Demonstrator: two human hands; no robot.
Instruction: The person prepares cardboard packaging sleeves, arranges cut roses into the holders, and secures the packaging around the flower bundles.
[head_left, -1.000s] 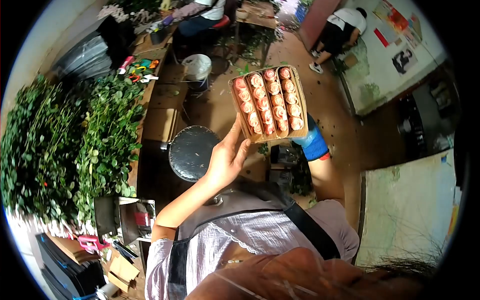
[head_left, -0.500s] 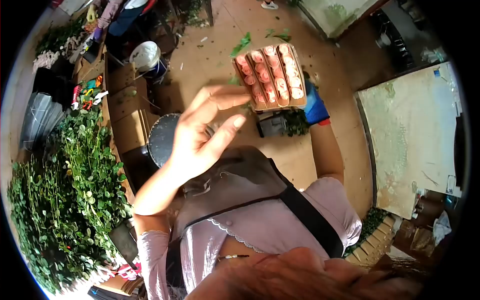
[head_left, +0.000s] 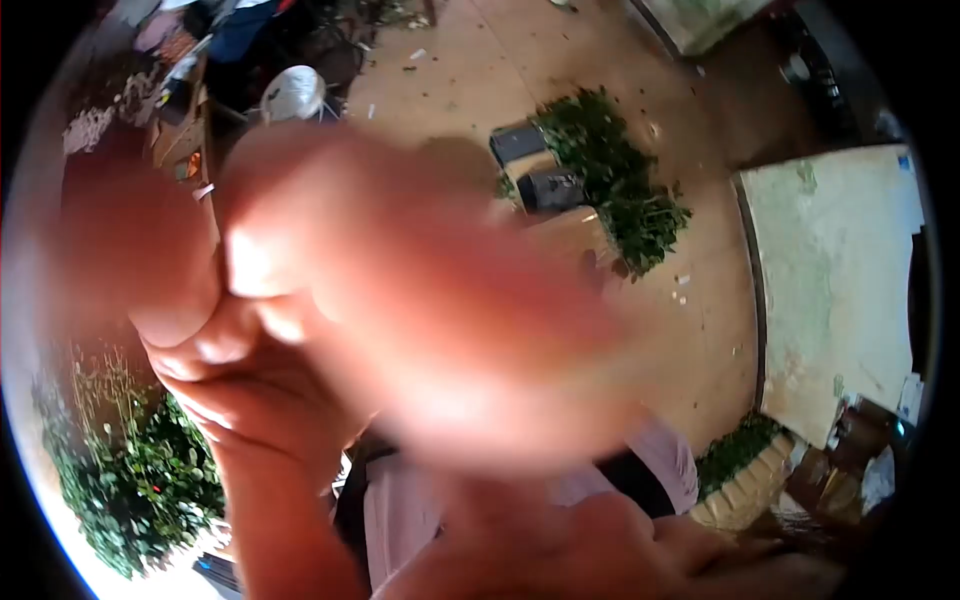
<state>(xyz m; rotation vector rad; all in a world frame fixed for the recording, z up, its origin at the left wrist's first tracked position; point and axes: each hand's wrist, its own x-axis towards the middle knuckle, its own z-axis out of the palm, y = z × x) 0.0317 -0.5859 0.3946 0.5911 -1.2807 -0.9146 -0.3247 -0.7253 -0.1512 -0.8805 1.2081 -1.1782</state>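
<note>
My left hand (head_left: 330, 270) is raised right up to the camera and fills much of the view. Its fingers are smeared by motion and out of focus, so whether they hold anything cannot be made out. Below it the bare wrist and forearm come up from the lower left. Behind the hand, part of my mauve top (head_left: 400, 510) and a black strap show. My right hand is out of sight, hidden or outside the view, and the box of roses cannot be made out.
Cut greenery (head_left: 610, 170) lies on the tiled floor beside dark containers (head_left: 550, 190). More leafy stems (head_left: 160, 470) are at the left. A white bucket (head_left: 294, 95) stands at upper left, and a pale, stained tabletop (head_left: 830, 290) is at the right.
My left hand has come up close to the camera and now covers the middle. The box of pink roses and my blue-gloved right hand have gone from sight.
</note>
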